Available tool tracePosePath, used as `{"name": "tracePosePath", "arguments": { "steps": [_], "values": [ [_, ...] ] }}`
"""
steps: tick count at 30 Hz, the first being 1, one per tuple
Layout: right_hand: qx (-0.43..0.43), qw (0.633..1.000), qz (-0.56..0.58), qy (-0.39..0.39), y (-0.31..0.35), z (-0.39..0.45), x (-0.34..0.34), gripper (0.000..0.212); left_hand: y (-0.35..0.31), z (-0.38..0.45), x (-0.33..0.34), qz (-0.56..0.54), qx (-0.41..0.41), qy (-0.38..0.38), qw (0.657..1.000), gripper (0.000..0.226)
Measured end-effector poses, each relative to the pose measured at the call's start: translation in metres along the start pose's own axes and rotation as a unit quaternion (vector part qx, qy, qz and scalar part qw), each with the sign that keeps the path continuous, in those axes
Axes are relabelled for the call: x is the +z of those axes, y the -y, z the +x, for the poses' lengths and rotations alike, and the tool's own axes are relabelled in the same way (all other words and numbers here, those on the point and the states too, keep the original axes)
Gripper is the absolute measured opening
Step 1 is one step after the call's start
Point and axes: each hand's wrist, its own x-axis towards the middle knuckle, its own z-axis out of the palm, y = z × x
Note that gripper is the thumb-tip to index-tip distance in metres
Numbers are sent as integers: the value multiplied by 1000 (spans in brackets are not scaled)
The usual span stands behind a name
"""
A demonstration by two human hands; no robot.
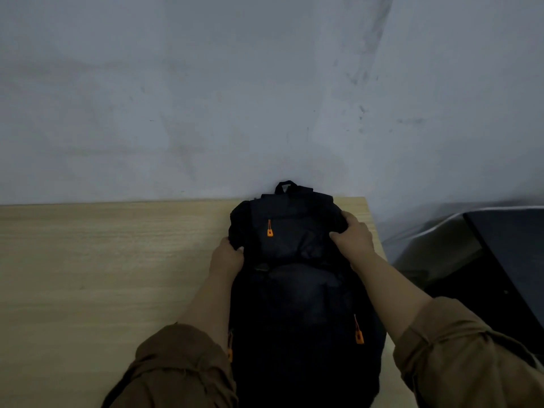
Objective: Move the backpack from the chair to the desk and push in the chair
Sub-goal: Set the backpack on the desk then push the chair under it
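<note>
Backpack [297, 260] lies on desk [103, 260], against wall [206, 98].

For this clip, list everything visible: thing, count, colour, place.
backpack: 1, black with orange zipper pulls, lying on the desk's right part, top toward the wall
desk: 1, light wood, against the wall
wall: 1, scuffed grey-white, behind the desk
dark object: 1, black and grey, right of the desk; cannot identify
left hand: 1, gripping the backpack's left side
right hand: 1, gripping its right side
sleeves: 2, brown, pushed up
</note>
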Motion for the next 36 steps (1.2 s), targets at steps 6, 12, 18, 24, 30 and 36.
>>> {"name": "tracePosePath", "arguments": {
  "steps": [6, 12, 18, 24, 30, 36],
  "values": [
    [-77, 996, -2, -50, 10, -35, 5, 46, 0, -39, -15, 23, 16, 8, 1000, 52],
    [-208, 978, 7, -19, 20, -100, 4, 28, 15, -121, -32, -117, 42, -47, 991, 27],
    [-283, 956, 25, 76, 12, -198, 18, 25, 47, -231, -41, -230, 58, -110, 965, 23],
    [-335, 920, 25, 201, 5, -315, 58, 25, 117, -352, -68, -261, 47, -196, 944, 25],
    [-391, 864, -6, 318, -5, -444, 118, 28, 213, -463, -107, -283, -6, -311, 907, 27],
    [-444, 793, -44, 414, -29, -584, 174, 23, 318, -590, -137, -305, -84, -406, 857, 27]
  ]
}}
